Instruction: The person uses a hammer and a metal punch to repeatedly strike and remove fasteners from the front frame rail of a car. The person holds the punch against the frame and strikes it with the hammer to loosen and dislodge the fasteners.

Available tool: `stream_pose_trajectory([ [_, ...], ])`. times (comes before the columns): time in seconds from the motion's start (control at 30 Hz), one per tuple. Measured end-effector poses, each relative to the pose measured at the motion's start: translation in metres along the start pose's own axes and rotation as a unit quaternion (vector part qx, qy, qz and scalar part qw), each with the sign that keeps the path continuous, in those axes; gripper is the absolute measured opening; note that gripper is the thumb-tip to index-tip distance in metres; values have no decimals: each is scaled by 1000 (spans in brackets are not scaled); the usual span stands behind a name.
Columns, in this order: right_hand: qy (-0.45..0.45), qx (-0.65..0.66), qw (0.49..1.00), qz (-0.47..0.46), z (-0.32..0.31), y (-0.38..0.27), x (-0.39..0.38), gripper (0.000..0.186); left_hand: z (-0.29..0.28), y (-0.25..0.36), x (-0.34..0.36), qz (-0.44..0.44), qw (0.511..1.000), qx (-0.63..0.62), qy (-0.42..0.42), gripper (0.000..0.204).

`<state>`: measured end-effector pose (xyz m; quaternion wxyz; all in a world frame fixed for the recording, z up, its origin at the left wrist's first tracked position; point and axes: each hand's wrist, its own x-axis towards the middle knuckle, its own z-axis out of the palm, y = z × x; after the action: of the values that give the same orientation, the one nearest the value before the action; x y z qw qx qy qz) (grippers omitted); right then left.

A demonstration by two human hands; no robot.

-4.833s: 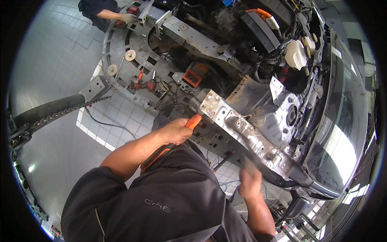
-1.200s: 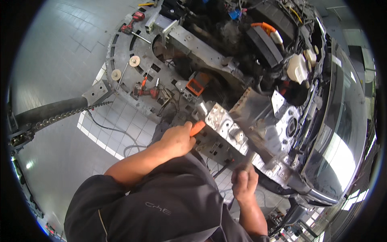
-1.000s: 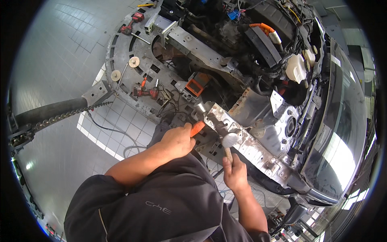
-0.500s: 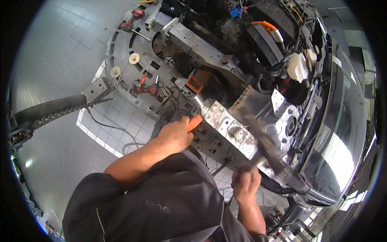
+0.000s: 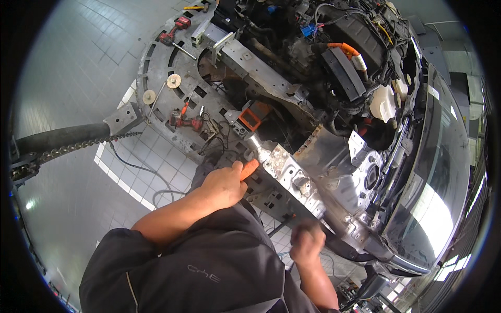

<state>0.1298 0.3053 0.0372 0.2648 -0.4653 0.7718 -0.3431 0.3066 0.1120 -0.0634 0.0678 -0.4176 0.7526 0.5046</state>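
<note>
My left hand is closed around the orange handle of a hand tool, whose far end meets the near end of a bare-metal car body rail. The tool's working tip cannot be made out. To the right, my right hand is a fist smeared by motion, low beside the rail. It grips a hammer, which is only a faint dark blur over the rail now. A shiny metal cylinder juts from the rail's front end, next to an orange-framed bracket.
The opened engine bay fills the upper right, with a white reservoir and the windshield. On the slotted steel bench lie red power tools, another red power tool and discs. A chain stretches at left.
My right hand has moved slightly down and left, and the hammer has gone from a dark smear across the rail to a fainter one. My left hand keeps its hold, nearly still.
</note>
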Motion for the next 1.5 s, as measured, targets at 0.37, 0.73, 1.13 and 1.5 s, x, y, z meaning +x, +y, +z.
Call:
stream_pose_trajectory([
  [0.37,-42,-84,991,99,10,-8,11,49,-7,2,-3,11,1000,-6,-22,43],
  [0.73,-91,-155,971,157,11,-5,23,31,-27,-4,5,18,999,26,12,35],
  [1.13,-44,29,958,283,15,-29,14,46,-12,-13,18,4,998,-31,-57,41],
  [1.5,-68,-59,989,121,26,5,3,28,-28,11,31,-2,995,-14,-101,41],
])
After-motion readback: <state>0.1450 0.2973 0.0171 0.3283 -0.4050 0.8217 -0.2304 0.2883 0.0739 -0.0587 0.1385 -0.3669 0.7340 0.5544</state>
